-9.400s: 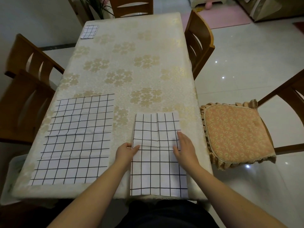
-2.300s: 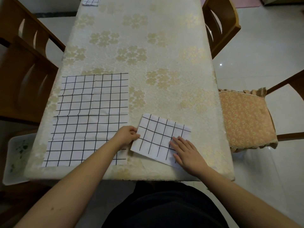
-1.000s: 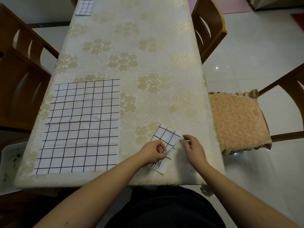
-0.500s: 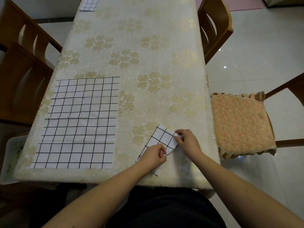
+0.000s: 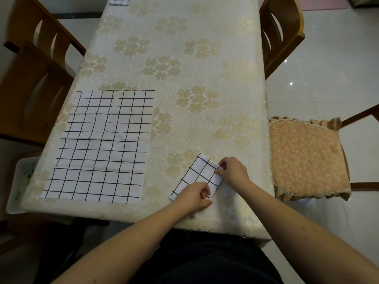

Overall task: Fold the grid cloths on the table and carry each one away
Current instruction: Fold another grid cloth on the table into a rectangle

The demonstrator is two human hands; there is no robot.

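Note:
A small folded grid cloth (image 5: pixel 198 175), white with black lines, lies slanted near the table's front edge. My left hand (image 5: pixel 193 198) pinches its near right corner with curled fingers. My right hand (image 5: pixel 232 172) pinches its far right corner. A large grid cloth (image 5: pixel 102 144) lies spread flat on the front left of the table. Another folded grid cloth (image 5: pixel 120 0) sits at the far left end, partly cut off by the frame.
The table (image 5: pixel 184 64) wears a cream cloth with gold flowers. Wooden chairs (image 5: pixel 34 78) stand on the left, and another chair (image 5: pixel 281 33) at the far right. A cushioned chair (image 5: pixel 305 158) is close on the right. A white tray (image 5: pixel 19 181) sits low at the left.
The cloth went from a long strip to a square, then to a narrow folded piece. Over the last second both hands took hold of its right corners; the right hand moved up to the far corner.

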